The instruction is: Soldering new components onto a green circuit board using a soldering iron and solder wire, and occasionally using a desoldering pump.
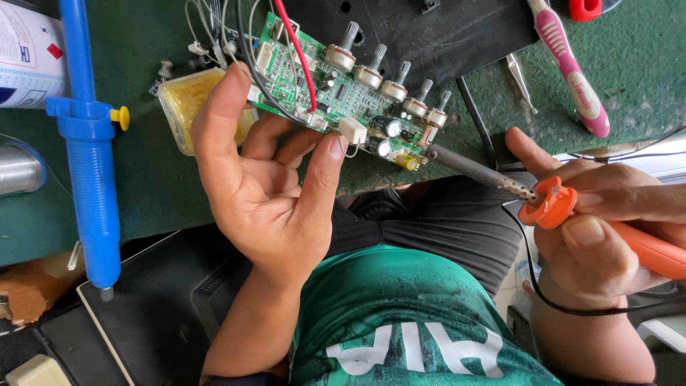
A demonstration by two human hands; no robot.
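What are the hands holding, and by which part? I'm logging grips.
The left hand pinches the green circuit board by its near edge. The right hand grips the soldering iron by its orange handle.

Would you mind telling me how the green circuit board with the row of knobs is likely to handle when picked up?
The green circuit board probably stays stiff and light, as the left hand holds it by its edge. Its knob shafts and attached wires look snag-prone, so likely fragile.
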